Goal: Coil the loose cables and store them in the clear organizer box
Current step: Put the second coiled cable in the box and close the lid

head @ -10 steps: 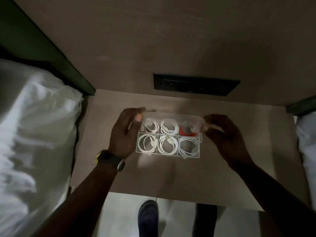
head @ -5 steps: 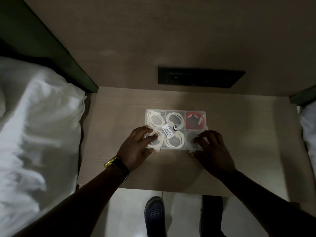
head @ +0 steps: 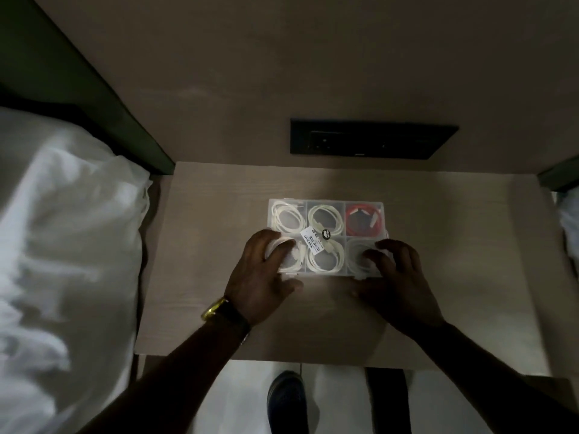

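**Lid down, both hands pressing the near edge**

Since a second ago the clear lid has swung shut over the clear plastic six-compartment organizer box (head: 326, 236), and both hands have come from its far corners to its near edge. The box lies flat in the middle of the pale wood-grain worktop (head: 454, 245), lit brighter than the surroundings.

Five compartments each hold a coiled white cable (head: 324, 219); the far right one holds a coiled red cable (head: 365, 222). A white barcode label (head: 311, 241) and a small black round sticker (head: 326, 234) sit on the lid near its centre.

The left hand (head: 263, 274) is spread open, its fingers resting on the lid over the near left compartment, thumb by the front edge. The right hand (head: 398, 277) is likewise spread, fingertips on the lid over the near right compartment. Neither hand grips anything. A gold-coloured wristwatch with a dark strap (head: 224, 311) sits on the left wrist.

A black rectangular socket panel (head: 369, 139) is set in the wall behind the worktop. White bedding (head: 62, 245) lies to the left. A dark shoe (head: 286, 399) shows on the floor below the worktop's near edge.
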